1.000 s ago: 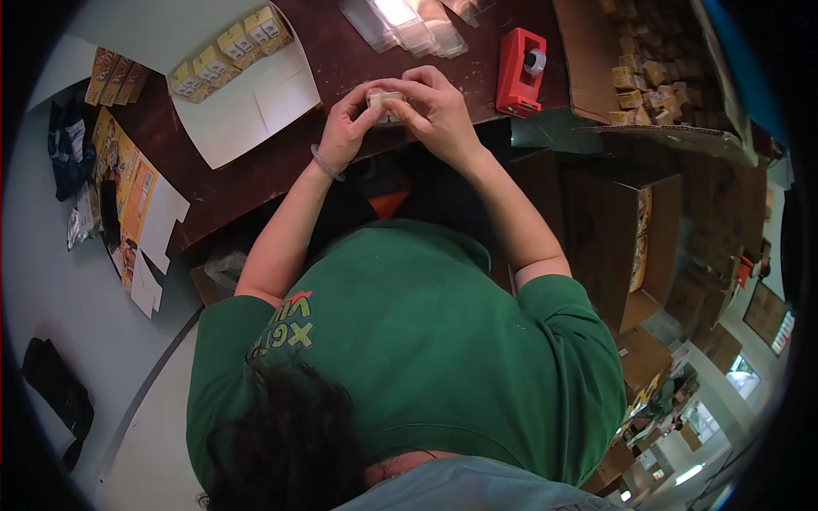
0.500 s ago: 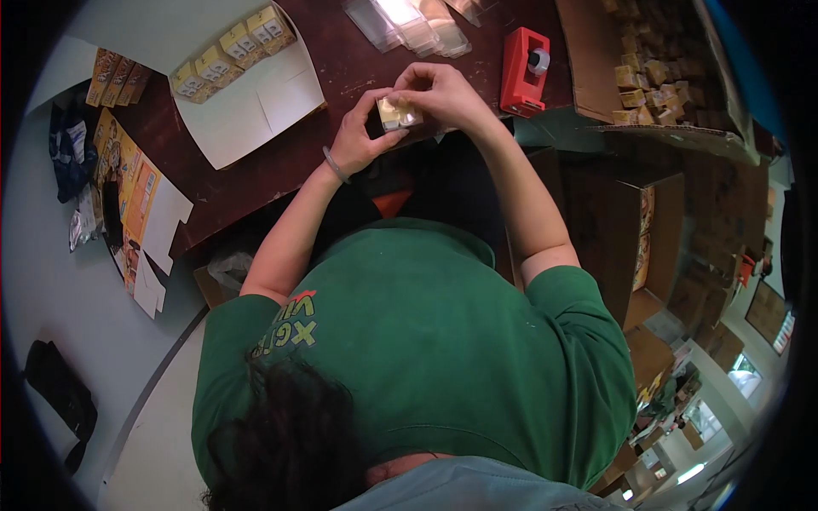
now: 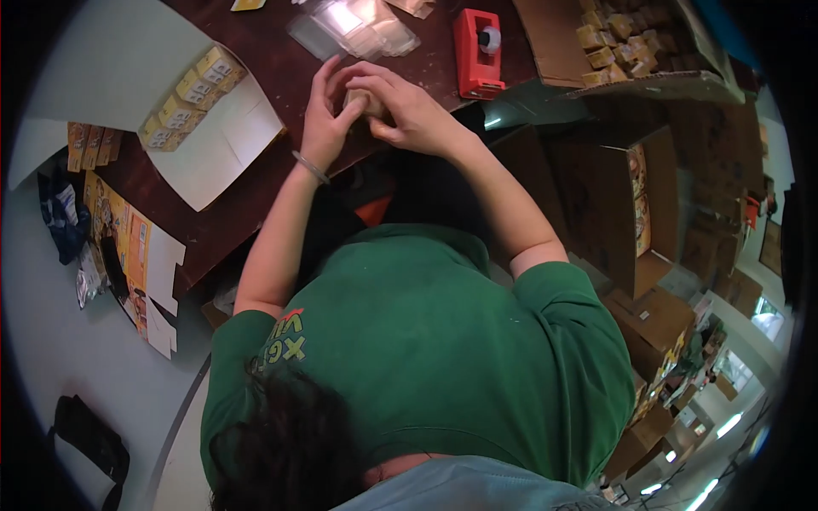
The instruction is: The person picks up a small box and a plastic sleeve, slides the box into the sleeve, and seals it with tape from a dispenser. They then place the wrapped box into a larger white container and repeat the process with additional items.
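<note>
Between my two hands, above the front edge of the dark red table (image 3: 273, 60), is a small pale yellow box (image 3: 364, 100). Fingers cover most of it. My left hand (image 3: 325, 119), with a grey band at the wrist, curls round its left side, the thumb on the box. From the right, my right hand (image 3: 409, 109) closes over the same box with bent fingers. Just beyond the hands lie clear plastic sleeves (image 3: 375, 38) in a loose pile.
A red tape dispenser (image 3: 470, 77) stands right of the sleeves. Farther right, a cardboard carton (image 3: 545, 43) holds many small yellow boxes. On the left, an open white carton (image 3: 226, 140) bears a row of yellow boxes (image 3: 192, 95). Orange printed packs (image 3: 92, 146) stand beyond it.
The view has turned, so the table things sit farther left and the hands slightly left. Both hands have closed further round the small box, hiding more of it.
</note>
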A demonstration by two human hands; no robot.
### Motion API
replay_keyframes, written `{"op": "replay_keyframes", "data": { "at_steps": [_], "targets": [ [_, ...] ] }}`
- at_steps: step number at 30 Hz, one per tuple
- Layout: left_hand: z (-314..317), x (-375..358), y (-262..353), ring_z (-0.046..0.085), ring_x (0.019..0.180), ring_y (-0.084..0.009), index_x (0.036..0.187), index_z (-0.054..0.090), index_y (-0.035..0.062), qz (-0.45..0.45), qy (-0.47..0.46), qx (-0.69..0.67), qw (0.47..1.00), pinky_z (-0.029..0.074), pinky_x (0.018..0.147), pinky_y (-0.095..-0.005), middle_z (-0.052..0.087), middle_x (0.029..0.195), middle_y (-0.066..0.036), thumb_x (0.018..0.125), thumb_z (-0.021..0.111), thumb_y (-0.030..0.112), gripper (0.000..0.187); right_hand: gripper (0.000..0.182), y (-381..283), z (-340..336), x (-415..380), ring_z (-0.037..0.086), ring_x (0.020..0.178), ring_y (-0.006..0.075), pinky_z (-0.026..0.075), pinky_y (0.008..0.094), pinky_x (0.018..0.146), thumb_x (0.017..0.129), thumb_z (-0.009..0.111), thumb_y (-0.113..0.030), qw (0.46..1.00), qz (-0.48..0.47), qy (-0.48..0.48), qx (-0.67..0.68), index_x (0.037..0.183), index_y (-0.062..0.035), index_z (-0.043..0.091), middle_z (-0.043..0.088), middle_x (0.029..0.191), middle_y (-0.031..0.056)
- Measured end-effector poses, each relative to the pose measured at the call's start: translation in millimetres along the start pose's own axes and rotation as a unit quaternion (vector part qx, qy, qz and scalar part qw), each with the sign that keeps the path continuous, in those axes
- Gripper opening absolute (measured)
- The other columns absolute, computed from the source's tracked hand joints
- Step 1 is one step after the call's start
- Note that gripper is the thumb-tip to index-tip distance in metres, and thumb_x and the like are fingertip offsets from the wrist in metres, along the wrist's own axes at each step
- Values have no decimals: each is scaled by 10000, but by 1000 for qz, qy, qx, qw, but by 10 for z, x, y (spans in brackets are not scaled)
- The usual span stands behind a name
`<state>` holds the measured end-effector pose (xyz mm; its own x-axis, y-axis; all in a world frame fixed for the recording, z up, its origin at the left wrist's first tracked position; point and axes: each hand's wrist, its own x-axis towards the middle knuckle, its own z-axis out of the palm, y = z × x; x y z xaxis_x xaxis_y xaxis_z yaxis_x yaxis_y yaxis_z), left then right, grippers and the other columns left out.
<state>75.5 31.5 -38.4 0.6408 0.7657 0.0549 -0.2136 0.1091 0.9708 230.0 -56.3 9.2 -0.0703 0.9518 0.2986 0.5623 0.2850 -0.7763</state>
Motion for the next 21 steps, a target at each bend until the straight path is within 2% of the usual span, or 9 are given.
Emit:
{"op": "replay_keyframes", "data": {
  "at_steps": [3, 5, 7, 8, 9, 11, 15, 19, 21],
  "targets": [
    [-134, 387, 16, 544, 1206, -196, 1434, 437, 23, -84, -183, 4, 980, 451, 1012, -323, 563, 1314, -101, 871, 720, 155, 644, 569, 80, -93, -102, 560, 1179, 358, 484, 423, 971, 767, 741, -84, 993, -30, 72, -87, 1286, -94, 509, 496, 1384, 147],
    [-130, 403, 62, 558, 1144, -171, 1420, 482, 68, -90, -196, 62, 975, 453, 985, -309, 579, 1247, -80, 843, 748, 204, 649, 567, -36, -288, -236, 556, 1172, 343, 464, 419, 984, 760, 799, -157, 976, -41, 125, -172, 1262, -102, 542, 513, 1376, 128],
    [-137, 386, 117, 565, 1103, -157, 1409, 509, 94, -89, -206, 150, 963, 452, 970, -301, 584, 1206, -64, 843, 744, 225, 627, 426, 35, -558, -508, 588, 1110, 304, 473, 389, 948, 816, 794, -282, 937, 52, 285, -195, 1144, -68, 626, 607, 1209, 119],
    [-91, 373, 122, 569, 1060, -153, 1360, 560, 107, -85, -195, 151, 965, 450, 953, -295, 585, 1165, -55, 831, 746, 236, 576, 356, 127, -650, -645, 609, 1059, 256, 482, 357, 920, 865, 751, -307, 903, 184, 351, -164, 1081, -42, 650, 622, 1158, 116],
    [-18, 407, 100, 569, 1060, -153, 1337, 572, 100, -75, -207, 156, 963, 451, 952, -294, 584, 1168, -55, 828, 746, 225, 553, 277, 400, -719, -789, 605, 918, 260, 501, 359, 821, 896, 712, -264, 894, 213, 370, -135, 1043, -33, 669, 612, 1076, 125],
    [206, 492, 8, 569, 1059, -153, 1290, 595, 86, -59, -235, 163, 956, 453, 949, -292, 582, 1173, -54, 821, 744, 204, 506, 245, 618, -788, -905, 616, 888, 228, 498, 337, 815, 907, 699, -247, 904, 282, 320, -24, 984, -14, 700, 624, 1052, 126],
    [924, 627, -344, 587, 1059, -138, 1213, 615, 32, -16, -225, -60, 972, 471, 935, -282, 626, 1209, -69, 860, 701, 184, 394, 220, 845, -750, -915, 620, 834, 172, 498, 304, 762, 867, 748, -229, 890, 277, 355, 66, 909, -13, 733, 635, 1042, 95],
    [992, 720, -321, 612, 1007, -126, 1296, 607, 51, -72, -269, -7, 960, 491, 909, -275, 666, 1107, -39, 875, 695, 194, 453, 182, 732, -695, -909, 607, 877, 179, 485, 310, 782, 838, 773, -193, 864, 280, 414, 62, 876, -20, 732, 632, 1031, 84],
    [987, 767, -276, 609, 1015, -122, 1290, 613, 55, -65, -278, 27, 958, 491, 911, -277, 664, 1113, -41, 875, 696, 203, 448, 158, 476, -661, -880, 602, 893, 102, 490, 263, 791, 881, 748, -163, 870, 218, 416, -150, 899, -7, 727, 613, 1053, 31]
  ]
}}
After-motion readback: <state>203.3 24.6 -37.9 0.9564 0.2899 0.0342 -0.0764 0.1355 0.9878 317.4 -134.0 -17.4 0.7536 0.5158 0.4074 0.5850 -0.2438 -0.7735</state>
